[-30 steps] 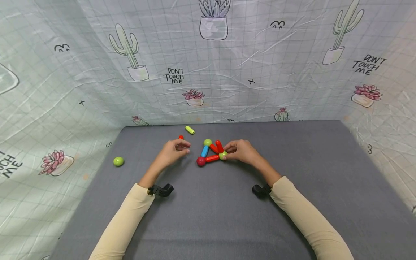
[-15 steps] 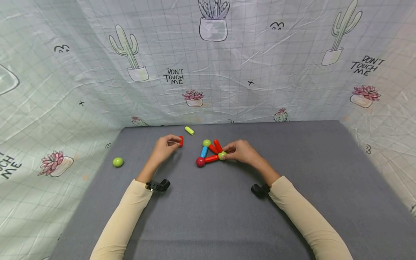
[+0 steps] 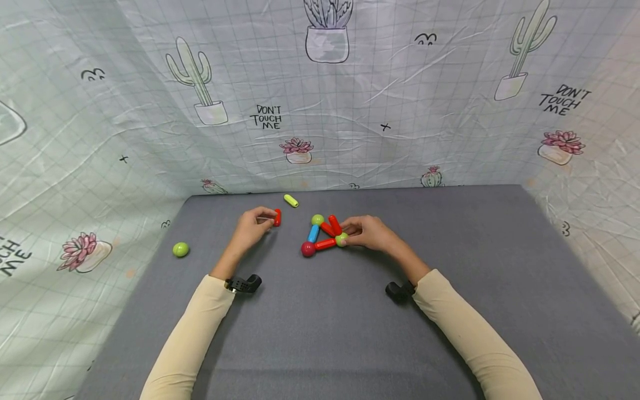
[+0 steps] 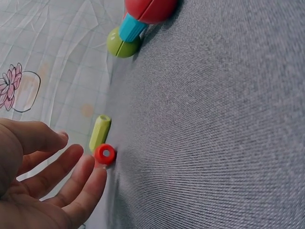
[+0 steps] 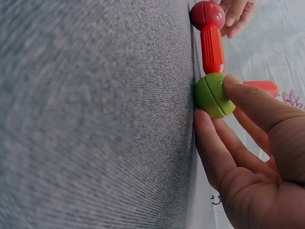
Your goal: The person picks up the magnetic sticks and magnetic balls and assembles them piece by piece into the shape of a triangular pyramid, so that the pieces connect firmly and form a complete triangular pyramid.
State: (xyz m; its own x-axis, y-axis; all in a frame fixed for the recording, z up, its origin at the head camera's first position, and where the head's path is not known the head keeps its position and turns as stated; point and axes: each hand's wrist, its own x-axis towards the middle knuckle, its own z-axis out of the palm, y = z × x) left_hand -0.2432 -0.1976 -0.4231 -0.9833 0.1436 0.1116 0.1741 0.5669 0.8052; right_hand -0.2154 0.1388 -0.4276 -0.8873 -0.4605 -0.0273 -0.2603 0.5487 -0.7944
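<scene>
In the head view a flat triangle of magnetic sticks and balls lies on the table. It joins a dark red ball [image 3: 308,249], a blue stick [image 3: 313,233], a far green ball [image 3: 317,220] and two red sticks, one of them the near side [image 3: 326,244]. My right hand [image 3: 369,231] pinches the right green ball [image 5: 213,95] between thumb and fingers. Another red stick [image 3: 335,224] juts up from that ball. My left hand [image 3: 253,226] has its fingertips right at a loose red stick [image 3: 277,217]; the left wrist view shows thumb and fingers spread apart beside it.
A yellow-green stick [image 3: 291,200] lies near the table's back edge. A loose green ball [image 3: 181,249] rests at the left side of the grey table [image 3: 320,322]. A printed cloth [image 3: 350,111] hangs behind the table.
My left hand has moved left, from beside the triangle to the loose red stick, and stays there over the last half second. My right hand keeps its pinch on the green ball.
</scene>
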